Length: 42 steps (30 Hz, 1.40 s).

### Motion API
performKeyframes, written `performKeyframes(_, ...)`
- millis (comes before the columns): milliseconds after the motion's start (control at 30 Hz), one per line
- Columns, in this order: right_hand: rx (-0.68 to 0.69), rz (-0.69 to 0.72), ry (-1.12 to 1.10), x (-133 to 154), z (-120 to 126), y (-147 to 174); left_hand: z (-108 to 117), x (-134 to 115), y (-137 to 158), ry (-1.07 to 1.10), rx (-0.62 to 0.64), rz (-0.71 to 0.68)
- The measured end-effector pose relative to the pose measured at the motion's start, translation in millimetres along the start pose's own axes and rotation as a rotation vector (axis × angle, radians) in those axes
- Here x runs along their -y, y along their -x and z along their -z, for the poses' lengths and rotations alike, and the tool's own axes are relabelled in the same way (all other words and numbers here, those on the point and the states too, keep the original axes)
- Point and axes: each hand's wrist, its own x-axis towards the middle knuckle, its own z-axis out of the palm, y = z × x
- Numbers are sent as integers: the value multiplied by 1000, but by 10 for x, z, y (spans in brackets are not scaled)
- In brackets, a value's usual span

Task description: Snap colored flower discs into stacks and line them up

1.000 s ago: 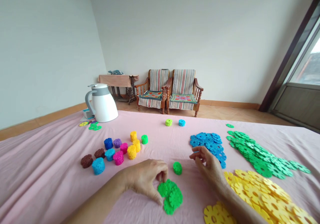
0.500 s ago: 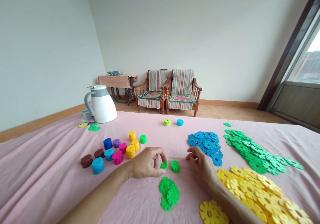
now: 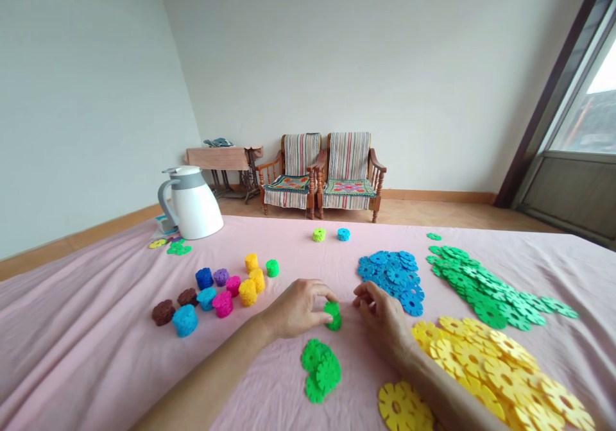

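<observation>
My left hand (image 3: pixel 301 309) pinches a green notched plastic disc between thumb and fingers, on top of a short green stack (image 3: pixel 335 322) standing on the pink cloth. The fingertips cover part of that disc. To the right of the stack, my right hand (image 3: pixel 378 312) rests near the cloth with fingers loosely bent and apart, nothing visible in them. Nearer to me lie several loose green discs (image 3: pixel 323 374), overlapping one another. A heap of blue discs (image 3: pixel 392 274) is just beyond my right hand, and yellow discs (image 3: pixel 486 363) spread beside and under that forearm.
Several stacked discs in brown, blue, purple, pink, yellow and green, such as a light-blue stack (image 3: pixel 185 321), stand to the left. A lime stack (image 3: pixel 319 235) and a blue stack (image 3: pixel 343 234) stand farther off. Green discs (image 3: pixel 481 287) lie right; a white jug (image 3: pixel 197 206) stands back left.
My left hand has moved right, bringing its green disc from beside the green stack onto its top. My right hand has barely moved. The whole view has shifted slightly.
</observation>
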Motion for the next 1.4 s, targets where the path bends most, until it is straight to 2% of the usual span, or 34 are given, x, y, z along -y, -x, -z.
performKeyframes(700,15,9,16,-38,-22,10,-14,35,28,-58,45,-56)
performKeyframes(967,18,-1,21,-42,-25,11,-52,92,86,-37,33,-7)
performKeyframes(1400,29,15,21,-16,-16,11,-48,4,107,-140,69,-22)
